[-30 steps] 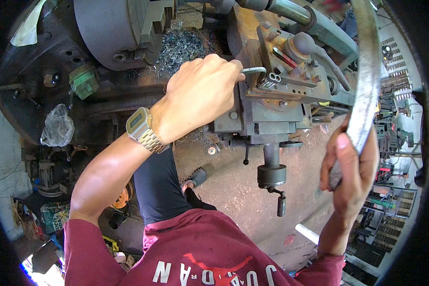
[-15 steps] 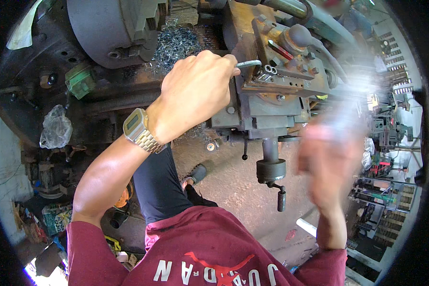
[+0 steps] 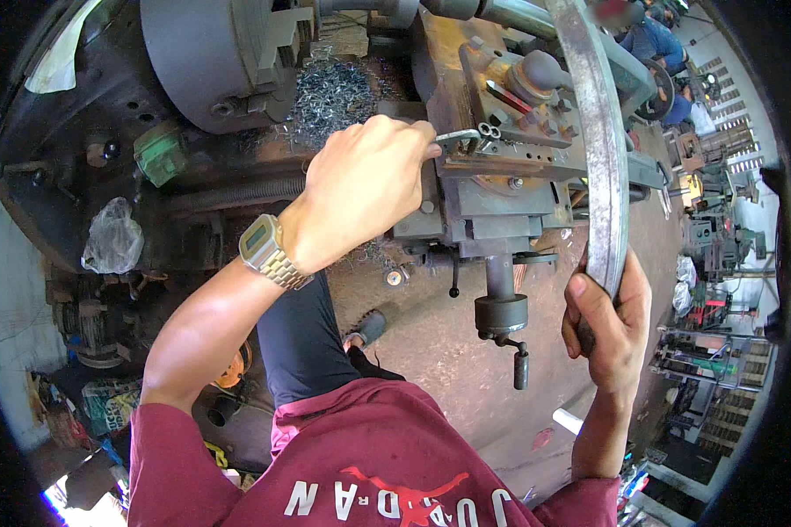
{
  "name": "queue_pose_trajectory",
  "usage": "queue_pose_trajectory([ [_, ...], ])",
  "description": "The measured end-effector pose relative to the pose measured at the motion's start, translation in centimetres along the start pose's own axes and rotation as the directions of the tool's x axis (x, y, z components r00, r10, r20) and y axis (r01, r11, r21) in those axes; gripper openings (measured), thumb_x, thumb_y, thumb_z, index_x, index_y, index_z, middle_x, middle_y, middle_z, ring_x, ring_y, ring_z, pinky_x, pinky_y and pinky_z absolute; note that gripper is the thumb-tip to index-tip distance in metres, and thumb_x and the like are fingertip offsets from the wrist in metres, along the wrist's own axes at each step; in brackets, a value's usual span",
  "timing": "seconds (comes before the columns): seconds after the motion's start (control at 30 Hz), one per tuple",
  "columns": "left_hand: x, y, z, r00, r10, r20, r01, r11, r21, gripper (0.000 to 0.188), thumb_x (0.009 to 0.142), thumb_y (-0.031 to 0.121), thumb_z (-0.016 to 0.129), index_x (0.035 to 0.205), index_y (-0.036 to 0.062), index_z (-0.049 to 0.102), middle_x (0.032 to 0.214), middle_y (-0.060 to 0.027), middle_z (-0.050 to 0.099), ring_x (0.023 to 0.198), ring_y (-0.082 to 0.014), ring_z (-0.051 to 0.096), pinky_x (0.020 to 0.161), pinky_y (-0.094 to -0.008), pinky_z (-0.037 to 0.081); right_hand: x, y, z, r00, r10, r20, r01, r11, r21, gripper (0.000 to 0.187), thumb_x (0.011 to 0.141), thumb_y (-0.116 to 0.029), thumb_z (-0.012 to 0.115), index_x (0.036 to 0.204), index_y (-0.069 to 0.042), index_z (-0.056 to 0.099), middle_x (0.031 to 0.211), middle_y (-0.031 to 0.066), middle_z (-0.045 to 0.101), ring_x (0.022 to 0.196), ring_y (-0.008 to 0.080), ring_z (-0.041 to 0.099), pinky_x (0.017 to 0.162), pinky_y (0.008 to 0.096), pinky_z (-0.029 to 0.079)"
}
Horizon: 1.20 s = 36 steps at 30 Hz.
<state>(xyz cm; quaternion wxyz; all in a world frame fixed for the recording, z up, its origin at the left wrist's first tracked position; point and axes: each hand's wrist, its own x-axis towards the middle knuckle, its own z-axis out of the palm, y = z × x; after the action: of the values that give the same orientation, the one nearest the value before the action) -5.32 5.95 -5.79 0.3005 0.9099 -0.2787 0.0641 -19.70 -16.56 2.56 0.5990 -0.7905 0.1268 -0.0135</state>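
My left hand (image 3: 366, 189) is closed around a short bent metal rod (image 3: 455, 137), whose end reaches the edge of the lathe's tool post (image 3: 523, 110). Next to that end are two small ring-shaped openings. In my right hand (image 3: 613, 329) a long flat steel bar (image 3: 605, 176) stands raised, running up past the right side of the tool post. My fingers wrap its lower end; its top runs out of view.
The lathe chuck (image 3: 206, 61) is at upper left, with a heap of metal chips (image 3: 332, 92) beside it. A crank handle (image 3: 520, 369) juts from the carriage toward me. Another person (image 3: 655, 48) is at far upper right. A plastic bag (image 3: 114, 235) hangs at left.
The right hand and its bar were smeared by motion and now show sharply, the bar upright. My left hand keeps its grip on the rod, slightly lower in view.
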Motion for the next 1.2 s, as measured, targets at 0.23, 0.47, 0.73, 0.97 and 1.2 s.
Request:
queue_pose_trajectory([
  [0.23,-0.2,0.6,-0.1,0.997,0.035,-0.068,-0.029,0.995,0.090,0.012,0.092,0.008,0.058,0.094,0.0000,0.067,0.088,-0.0217,0.069,0.084,-0.0422,0.067,0.073,-0.0502,0.054,-1.2,0.3,-0.8,1.000,-0.007,-0.011,0.007,1.000,0.018,0.021,0.095,-0.014,0.064,0.107,0.000,0.053,0.067,0.0022,0.051,0.040,0.0062,0.039,0.036,0.0217,0.033],
  [0.47,-0.1,0.6,0.1,0.994,0.079,-0.069,-0.068,0.986,0.151,0.011,0.090,0.010,0.061,0.094,0.0014,0.067,0.082,-0.0196,0.069,0.078,-0.0399,0.069,0.068,-0.0493,0.056,-1.5,0.4,-0.9,0.998,-0.047,0.032,0.048,0.998,-0.028,0.034,0.093,-0.006,0.066,0.123,0.005,0.053,0.070,0.0023,0.061,0.045,0.0062,0.048,0.042,0.0248,0.037],
  [0.73,-0.2,0.9,0.2,0.994,0.089,-0.067,-0.075,0.981,0.179,0.010,0.090,0.010,0.061,0.093,0.0015,0.065,0.080,-0.0186,0.068,0.076,-0.0391,0.069,0.065,-0.0487,0.056,1.9,4.6,3.1,0.981,-0.118,0.155,0.177,0.876,-0.448,0.035,0.093,-0.018,0.069,0.115,0.001,0.050,0.071,0.0193,0.059,0.058,0.0381,0.055,0.058,0.0472,0.044],
  [0.97,-0.2,1.1,0.0,0.996,0.065,-0.064,-0.053,0.983,0.175,0.008,0.092,0.011,0.061,0.090,0.0034,0.063,0.081,-0.0186,0.067,0.077,-0.0405,0.066,0.065,-0.0501,0.053,-1.3,-0.2,0.6,0.957,-0.277,-0.085,0.271,0.959,-0.077,0.022,0.095,-0.016,0.067,0.106,-0.003,0.053,0.070,0.0041,0.059,0.051,0.0109,0.054,0.041,0.0252,0.038],
  [1.2,-0.4,0.4,0.3,0.997,0.019,-0.074,-0.006,0.987,0.160,0.009,0.092,0.010,0.061,0.087,0.0024,0.062,0.081,-0.0187,0.067,0.078,-0.0412,0.066,0.067,-0.0504,0.053,1.1,4.5,4.3,0.993,0.078,0.089,-0.026,0.876,-0.482,0.032,0.092,-0.017,0.071,0.112,0.000,0.053,0.067,0.0191,0.054,0.055,0.0280,0.057,0.055,0.0455,0.045],
])
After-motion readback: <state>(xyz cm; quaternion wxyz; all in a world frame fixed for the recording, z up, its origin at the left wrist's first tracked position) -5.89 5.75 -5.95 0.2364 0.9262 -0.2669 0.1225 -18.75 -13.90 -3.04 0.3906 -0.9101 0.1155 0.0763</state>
